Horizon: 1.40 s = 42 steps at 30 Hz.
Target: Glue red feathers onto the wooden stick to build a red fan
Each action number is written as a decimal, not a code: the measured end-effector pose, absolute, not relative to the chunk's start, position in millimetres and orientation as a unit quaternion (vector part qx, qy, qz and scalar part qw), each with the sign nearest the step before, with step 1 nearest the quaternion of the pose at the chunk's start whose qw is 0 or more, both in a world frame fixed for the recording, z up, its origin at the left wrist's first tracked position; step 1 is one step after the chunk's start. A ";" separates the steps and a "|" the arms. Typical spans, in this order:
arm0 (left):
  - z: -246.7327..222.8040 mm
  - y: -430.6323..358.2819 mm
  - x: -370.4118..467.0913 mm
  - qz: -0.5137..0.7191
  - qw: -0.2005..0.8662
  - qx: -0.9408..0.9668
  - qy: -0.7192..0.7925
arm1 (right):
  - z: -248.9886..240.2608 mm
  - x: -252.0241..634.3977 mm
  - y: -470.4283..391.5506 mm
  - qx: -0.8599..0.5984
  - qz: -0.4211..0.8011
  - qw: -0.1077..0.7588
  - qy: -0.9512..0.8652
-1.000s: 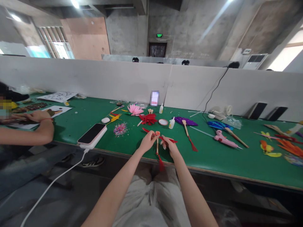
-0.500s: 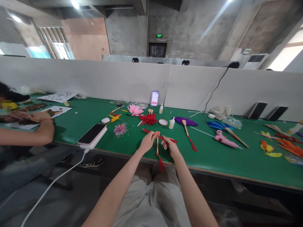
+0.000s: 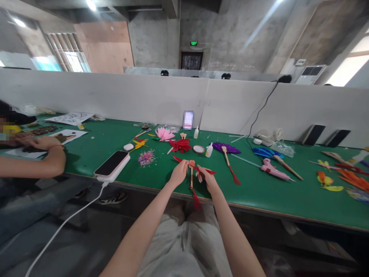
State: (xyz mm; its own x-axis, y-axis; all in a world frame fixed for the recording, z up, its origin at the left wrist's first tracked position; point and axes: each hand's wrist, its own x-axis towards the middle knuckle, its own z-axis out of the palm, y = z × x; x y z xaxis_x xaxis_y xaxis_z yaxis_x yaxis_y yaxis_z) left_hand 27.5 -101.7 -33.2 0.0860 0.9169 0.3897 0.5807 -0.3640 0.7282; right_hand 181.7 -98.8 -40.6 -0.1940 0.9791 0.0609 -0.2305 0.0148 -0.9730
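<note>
You are at a long green table (image 3: 155, 175) in a room with a gray wall (image 3: 155, 42). At the far left, another person's arm (image 3: 37, 164) lies bent beside a white paper (image 3: 80, 133). Next comes a black-screened phone (image 3: 112, 164), then a small pile of bright bits (image 3: 146, 157). A pink flower (image 3: 165, 134) sits farther back. Your left hand (image 3: 179, 174) has its fingertips together at the orange top (image 3: 191, 163) of a wooden stick (image 3: 191, 180); I can't tell what they pinch. The stick lies between your hands, and its red tassel (image 3: 196, 198) hangs over the table's near edge. Your right hand (image 3: 205, 177) grips a thin red thing (image 3: 212, 172). Then come a white bottle (image 3: 209, 151), a purple fan (image 3: 230, 148), a blue fan (image 3: 266, 152) and a pink glue gun (image 3: 273, 171).
</note>
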 end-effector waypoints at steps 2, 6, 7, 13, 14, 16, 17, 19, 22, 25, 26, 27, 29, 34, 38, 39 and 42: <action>-31.9 -102.7 28.4 0.427 0.197 0.709 0.525 | -41.5 181.4 -98.1 -0.378 0.592 0.514 -0.493; -30.3 -103.6 28.8 0.431 0.199 0.709 0.522 | -42.0 181.4 -97.7 -0.376 0.595 0.513 -0.492; -30.3 -103.4 28.5 0.430 0.202 0.709 0.521 | -41.6 181.6 -98.0 -0.375 0.595 0.512 -0.493; -32.4 -101.7 26.4 0.430 0.209 0.709 0.518 | -38.4 182.4 -100.1 -0.370 0.595 0.509 -0.500; -32.9 -101.5 26.3 0.432 0.209 0.708 0.519 | -38.5 182.3 -100.1 -0.370 0.595 0.508 -0.501; -34.0 -101.0 26.2 0.435 0.208 0.705 0.520 | -38.9 182.1 -99.9 -0.370 0.593 0.508 -0.502; -34.5 -100.6 26.2 0.437 0.209 0.703 0.521 | -39.2 182.0 -99.7 -0.370 0.593 0.508 -0.504; -35.6 -99.9 26.3 0.441 0.214 0.699 0.521 | -39.7 181.9 -99.6 -0.370 0.592 0.505 -0.507; -36.6 -99.0 26.7 0.448 0.229 0.690 0.520 | -40.2 181.9 -99.6 -0.373 0.588 0.502 -0.512; -36.4 -99.0 27.4 0.459 0.244 0.678 0.519 | -40.8 181.8 -99.7 -0.375 0.584 0.499 -0.518; -36.0 -99.2 27.6 0.465 0.247 0.674 0.519 | -40.9 181.8 -99.8 -0.375 0.582 0.499 -0.520; -35.6 -99.4 27.6 0.471 0.251 0.669 0.518 | -41.0 181.7 -100.0 -0.376 0.580 0.500 -0.522; -34.8 -99.7 27.3 0.483 0.257 0.658 0.517 | -40.8 181.2 -100.3 -0.381 0.571 0.503 -0.526; -35.5 -97.4 24.1 0.514 0.292 0.620 0.516 | -39.0 178.3 -100.1 -0.397 0.543 0.518 -0.529; -37.6 -94.4 22.2 0.516 0.336 0.600 0.510 | -37.3 176.1 -99.8 -0.400 0.538 0.518 -0.532; -37.8 -94.2 22.1 0.514 0.344 0.599 0.508 | -37.1 175.8 -100.0 -0.400 0.536 0.519 -0.532; -37.3 -95.0 22.4 0.511 0.355 0.602 0.502 | -37.4 175.4 -101.0 -0.401 0.530 0.523 -0.534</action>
State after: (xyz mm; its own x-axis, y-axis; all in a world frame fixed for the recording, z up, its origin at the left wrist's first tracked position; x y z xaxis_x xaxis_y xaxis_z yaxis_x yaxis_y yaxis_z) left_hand 22.4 -95.0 -37.3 -0.0248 0.9656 0.2588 0.2413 -0.2454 0.9389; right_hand 175.4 -101.0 -37.4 -0.1314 0.9825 0.1323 -0.1255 0.1159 -0.9853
